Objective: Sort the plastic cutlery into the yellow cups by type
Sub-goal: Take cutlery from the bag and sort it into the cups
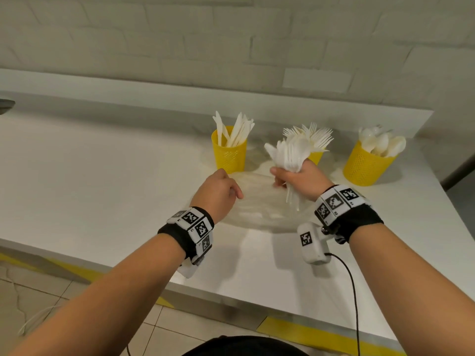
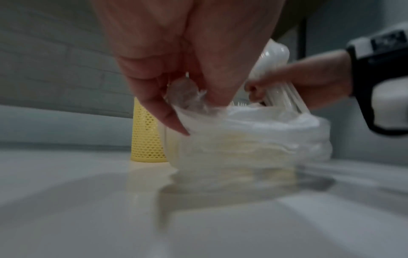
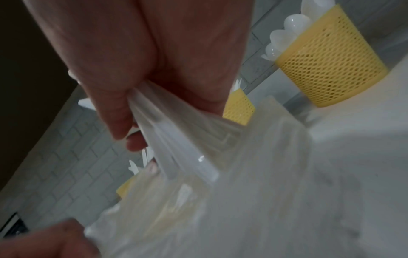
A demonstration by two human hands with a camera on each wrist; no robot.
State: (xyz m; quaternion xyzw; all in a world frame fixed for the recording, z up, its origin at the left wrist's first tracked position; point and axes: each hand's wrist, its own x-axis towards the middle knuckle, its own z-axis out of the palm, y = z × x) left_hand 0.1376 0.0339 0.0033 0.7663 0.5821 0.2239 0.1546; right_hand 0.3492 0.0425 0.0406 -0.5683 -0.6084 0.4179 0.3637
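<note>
the step in hand looks like the lifting of a fresh handful out of the packaging, ready for sorting. the right hand (image 1: pixel 299 176) is clenched round a bundle of white cutlery (image 1: pixel 290 155), handles down and heads fanned up; spoon bowls and some fork-like tines show in it, so it may be mixed, though i cannot tell for sure. the left hand (image 1: pixel 218 190) pinches the rim of a clear plastic bag (image 1: pixel 259 204) lying crumpled on the white counter (image 1: pixel 102 176), fingers curled into the film, holding it down just left of the bundle.

the three yellow cups stand along the far side: the left cup (image 1: pixel 228 152) holds knives, the middle cup (image 1: pixel 315 156), partly hidden behind the bundle, holds forks, and the right cup (image 1: pixel 366 164) holds spoons. all three are already well filled.

the next move calls for getting the handles clear of the bag, then carrying the bundle to the matching cup, likely the right one if they are spoons, or picking out pieces by type if mixed.

both forearms reach forward over the near edge, wrists level, the right hand raised above the bag, the left low against it.
</note>
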